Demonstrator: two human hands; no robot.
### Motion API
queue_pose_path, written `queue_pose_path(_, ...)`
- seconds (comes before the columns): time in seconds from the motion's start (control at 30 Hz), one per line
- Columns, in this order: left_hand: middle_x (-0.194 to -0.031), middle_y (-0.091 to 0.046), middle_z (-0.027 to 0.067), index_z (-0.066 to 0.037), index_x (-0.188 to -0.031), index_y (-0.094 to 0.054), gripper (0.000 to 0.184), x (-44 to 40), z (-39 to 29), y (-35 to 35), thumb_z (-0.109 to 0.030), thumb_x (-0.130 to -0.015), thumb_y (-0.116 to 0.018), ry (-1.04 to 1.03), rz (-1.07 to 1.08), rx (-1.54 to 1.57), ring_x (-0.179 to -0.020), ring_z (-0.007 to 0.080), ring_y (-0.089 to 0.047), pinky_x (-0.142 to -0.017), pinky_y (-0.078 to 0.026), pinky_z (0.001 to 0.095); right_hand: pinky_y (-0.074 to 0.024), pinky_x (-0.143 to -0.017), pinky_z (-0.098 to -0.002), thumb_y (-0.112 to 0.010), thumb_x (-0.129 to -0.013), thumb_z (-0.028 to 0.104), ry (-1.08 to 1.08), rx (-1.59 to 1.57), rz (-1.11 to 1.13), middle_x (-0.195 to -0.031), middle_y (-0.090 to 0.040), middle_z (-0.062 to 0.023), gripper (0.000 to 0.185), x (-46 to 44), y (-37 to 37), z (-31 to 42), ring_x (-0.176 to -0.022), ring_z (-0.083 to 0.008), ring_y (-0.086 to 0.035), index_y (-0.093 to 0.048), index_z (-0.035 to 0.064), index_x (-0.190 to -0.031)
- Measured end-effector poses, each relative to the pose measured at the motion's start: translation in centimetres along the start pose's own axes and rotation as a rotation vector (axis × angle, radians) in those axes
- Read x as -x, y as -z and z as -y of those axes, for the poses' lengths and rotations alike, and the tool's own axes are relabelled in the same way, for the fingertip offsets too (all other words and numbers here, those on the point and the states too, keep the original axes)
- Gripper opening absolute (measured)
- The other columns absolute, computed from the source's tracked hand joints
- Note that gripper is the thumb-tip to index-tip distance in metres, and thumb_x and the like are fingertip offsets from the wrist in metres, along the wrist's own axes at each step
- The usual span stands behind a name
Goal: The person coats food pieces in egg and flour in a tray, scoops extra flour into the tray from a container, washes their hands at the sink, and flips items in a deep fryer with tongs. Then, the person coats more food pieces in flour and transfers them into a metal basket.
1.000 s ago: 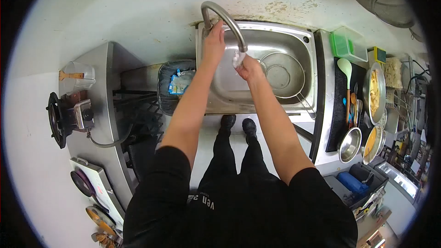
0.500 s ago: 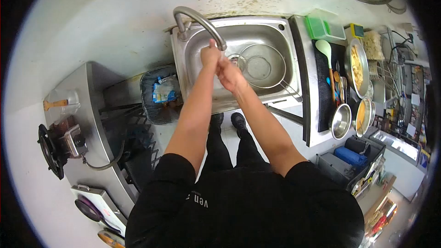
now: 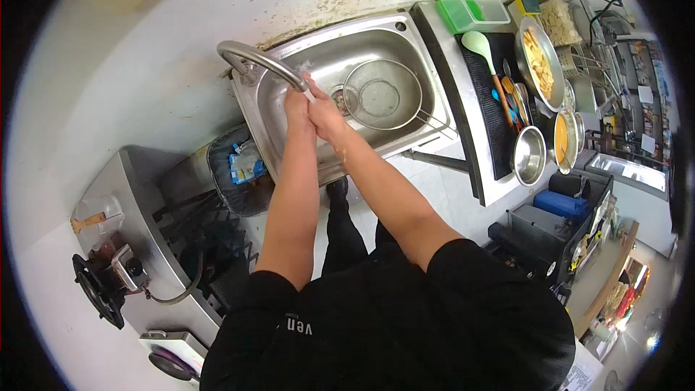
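Observation:
Both of my hands are pressed against each other under the curved metal faucet point(image 3: 255, 53), over the sink point(image 3: 289, 146). Water runs onto them and splashes at the fingers. My left hand point(image 3: 295, 110) lies on the left, its fingers mostly hidden by the spout and the other hand. Against it rests my right hand point(image 3: 327, 117), with fingers stretched toward the spout and no object visible in it. To the right of the hands, a round wire strainer point(image 3: 391, 64) sits in the basin, its handle reaching over the sink's front right edge.
A counter right of the sink bears a green-and-clear container point(image 3: 474, 11), a pale green spoon point(image 3: 478, 43), several utensils, a pan of cut food point(image 3: 539, 65) and a steel bowl point(image 3: 529, 156). A lined bin point(image 3: 242, 192) stands left below. A burner point(image 3: 98, 291) is farther left.
The view has shifted and turned, so the sink and counter appear farther left. My hands have come closer together under the spout, with the right now against the left.

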State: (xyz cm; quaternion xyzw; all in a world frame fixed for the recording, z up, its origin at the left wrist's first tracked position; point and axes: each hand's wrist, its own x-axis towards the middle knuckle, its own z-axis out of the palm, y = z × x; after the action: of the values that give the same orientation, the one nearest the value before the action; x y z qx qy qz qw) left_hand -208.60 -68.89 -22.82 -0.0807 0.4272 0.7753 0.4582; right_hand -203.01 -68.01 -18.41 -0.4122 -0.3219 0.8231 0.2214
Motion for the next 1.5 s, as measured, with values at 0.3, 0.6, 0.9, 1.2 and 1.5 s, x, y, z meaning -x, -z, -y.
queue_pose_path(0.3, -0.085, -0.061, 0.0153, -0.001, -0.083, -0.063, 0.015, 0.5, -8.9, -1.1, -0.01, -0.076, -0.053, -1.245, 0.223, -1.898, -0.084, 0.0352, -0.057, -0.075, -0.046, 0.0415, -0.046, -0.053, -0.0375, -0.064, -0.074, 0.02, 0.076, 0.527, -0.316, -0.062, -0.06, -0.0134, 0.019, -5.2, 2.2, -3.8, -0.057, -0.0222, -0.06, -0.063, 0.0012, -0.072)
queue_pose_path(0.6, -0.084, -0.064, 0.0136, -0.006, -0.08, -0.069, 0.015, -10.2, -11.8, -1.9, -0.013, -0.075, -0.057, -1.126, 0.569, -2.673, -0.083, 0.0293, -0.06, -0.071, -0.05, 0.0385, -0.0428, -0.039, -0.0356, -0.066, -0.072, 0.017, 0.055, 0.485, 0.014, -0.068, -0.058, -0.0093, 0.021, -1.6, 0.1, 3.0, -0.047, -0.0188, -0.053, -0.06, 0.0078, -0.089)
queue_pose_path(0.9, -0.085, -0.059, 0.0211, 0.004, -0.092, -0.058, 0.025, -13.2, -15.3, 1.6, -0.017, -0.078, -0.055, -1.071, 0.428, -2.654, -0.082, 0.037, -0.057, -0.077, -0.045, 0.0433, -0.0491, -0.054, -0.0366, -0.06, -0.066, 0.003, 0.438, 0.806, -0.104, -0.068, -0.063, -0.0116, 0.012, -0.6, -0.8, 4.2, -0.061, -0.0268, -0.063, -0.063, 0.0028, -0.077)
queue_pose_path(1.2, -0.132, -0.038, 0.0175, -0.011, -0.121, -0.049, 0.044, 5.9, -9.7, 0.0, -0.022, -0.08, -0.057, -1.119, 0.516, -2.657, -0.125, 0.0349, -0.033, -0.095, -0.03, 0.0562, -0.032, -0.098, -0.0492, -0.062, -0.075, 0.022, 0.252, 1.657, 0.082, -0.129, -0.043, -0.0238, 0.052, 6.4, 7.3, -1.9, -0.124, -0.0308, -0.04, -0.05, 0.0178, -0.126)
queue_pose_path(1.5, -0.147, -0.01, 0.0146, -0.02, -0.14, -0.022, 0.075, 20.5, 1.6, -2.1, -0.022, -0.077, -0.061, -0.585, -0.276, -2.585, -0.134, 0.0399, -0.012, -0.093, -0.019, 0.0708, -0.0204, -0.099, -0.0648, -0.051, -0.08, 0.02, 1.145, 1.753, -0.187, -0.136, -0.036, -0.0133, 0.042, 18.9, 18.0, 5.3, -0.132, -0.0329, -0.024, -0.052, 0.0194, -0.122)
